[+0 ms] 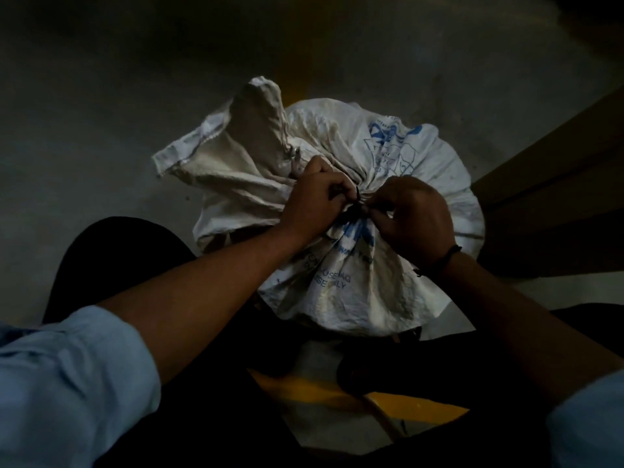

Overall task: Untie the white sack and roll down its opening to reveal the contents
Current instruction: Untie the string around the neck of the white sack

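Observation:
A white woven sack [341, 295] with blue print stands on the floor in the middle of the view, bulging and full. Its neck is gathered and bound by a thin dark tie [357, 201]. The loose top flap [236, 146] of the sack flops to the left, past the neck. My left hand [312, 197] has its fingers curled at the gathered neck and pinches the tie from the left. My right hand [415, 221] pinches the same tie from the right. What is inside the sack is hidden.
The grey concrete floor [101, 130] carries a yellow painted line [381, 403] near my feet. A brown board or box edge [557, 184] runs along the right. My dark trouser legs flank the sack. The light is dim.

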`<state>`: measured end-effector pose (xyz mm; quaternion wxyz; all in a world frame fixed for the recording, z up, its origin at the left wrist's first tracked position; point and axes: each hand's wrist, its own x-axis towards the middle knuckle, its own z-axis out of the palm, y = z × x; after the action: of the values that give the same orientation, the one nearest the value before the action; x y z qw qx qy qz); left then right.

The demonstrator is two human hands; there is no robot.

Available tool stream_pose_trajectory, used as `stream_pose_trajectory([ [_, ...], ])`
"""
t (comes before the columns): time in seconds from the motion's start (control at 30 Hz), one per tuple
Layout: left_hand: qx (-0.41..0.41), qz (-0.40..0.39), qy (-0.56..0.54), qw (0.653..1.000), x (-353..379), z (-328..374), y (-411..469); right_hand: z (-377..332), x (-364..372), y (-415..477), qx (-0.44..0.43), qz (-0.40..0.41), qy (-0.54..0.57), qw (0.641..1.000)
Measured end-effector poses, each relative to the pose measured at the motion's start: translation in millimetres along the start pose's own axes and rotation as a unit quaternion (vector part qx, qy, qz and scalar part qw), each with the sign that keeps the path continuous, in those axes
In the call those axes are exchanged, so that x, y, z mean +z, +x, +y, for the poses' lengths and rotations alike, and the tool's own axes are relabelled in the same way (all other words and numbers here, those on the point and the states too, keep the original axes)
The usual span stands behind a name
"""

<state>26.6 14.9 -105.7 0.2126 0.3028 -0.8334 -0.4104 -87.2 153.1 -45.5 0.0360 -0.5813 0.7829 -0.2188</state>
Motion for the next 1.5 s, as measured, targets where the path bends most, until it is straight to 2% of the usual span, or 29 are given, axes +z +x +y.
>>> stream_pose_trajectory([
  [0.13, -0.054, 0.038, 0.071, 0.995, 1.1, 21.2, -5.1, 3.4, -4.0, -1.1, 0.019, 0.026, 0.001, 0.999],
  [0.23, -0.152, 0.023, 0.129, 0.98, -2.5, 44.1, -5.1, 5.7, -5.4, -0.7, 0.035, 0.039, 0.0, 0.999],
  [0.37, -0.248, -0.007, 0.074, 0.966, 9.0, 48.2, -11.5, 9.9, -10.0, 6.1, 0.068, 0.048, 0.029, 0.996],
  [0.43, -0.245, -0.022, 0.061, 0.967, 18.5, 37.4, -17.4, 11.3, -11.4, 10.0, 0.055, 0.023, 0.034, 0.998],
  [0.53, -0.226, -0.025, -0.044, 0.973, 23.2, 23.7, -17.3, 7.8, -6.9, 12.4, 0.016, -0.036, 0.016, 0.999],
  [0.63, -0.216, -0.042, -0.084, 0.972, 28.3, 7.5, -12.2, 3.6, 5.9, 11.7, 0.03, -0.062, -0.028, 0.997],
  [0.8, -0.175, -0.115, -0.051, 0.977, 10.0, 8.0, -10.3, -4.7, 17.3, 12.4, 0.046, -0.05, -0.031, 0.997],
  [0.9, -0.144, -0.13, -0.024, 0.981, 5.2, 5.4, -9.2, -4.9, 16.8, 16.3, 0.052, -0.035, -0.013, 0.998],
  [1.0, -0.14, -0.146, -0.011, 0.979, 5.7, 5.1, -10.7, -9.2, 16.0, 15.3, 0.057, -0.061, 0.005, 0.997],
  [1.07, -0.114, -0.162, 0.005, 0.98, 5.4, 5.8, -12.2, -16.5, 17.1, 16.3, 0.039, -0.113, -0.068, 0.991],
  [1.13, -0.09, -0.163, 0.019, 0.982, 5.3, 5.0, -13.7, -23.3, 15.8, 25.7, 0.029, -0.202, -0.142, 0.969],
  [1.23, -0.091, -0.158, 0.012, 0.983, 3.6, 2.8, -12.2, -21.9, 3.4, 47.8, 0.049, -0.309, -0.097, 0.945],
  [1.27, -0.103, -0.157, -0.001, 0.982, 4.2, 1.3, -11.1, -18.5, -3.5, 54.5, 0.06, -0.323, -0.069, 0.942],
  [1.37, -0.127, -0.17, 0.006, 0.977, 7.3, -1.9, -9.6, -5.1, -23.2, 67.3, 0.081, -0.273, -0.022, 0.958],
  [1.43, -0.13, -0.184, -0.005, 0.974, 9.0, -5.4, -9.5, 2.8, -29.3, 71.2, 0.073, -0.216, -0.032, 0.973],
  [1.5, -0.154, -0.173, -0.04, 0.972, 11.3, -8.3, -8.1, 7.4, -30.1, 71.5, 0.066, -0.196, -0.041, 0.978],
])
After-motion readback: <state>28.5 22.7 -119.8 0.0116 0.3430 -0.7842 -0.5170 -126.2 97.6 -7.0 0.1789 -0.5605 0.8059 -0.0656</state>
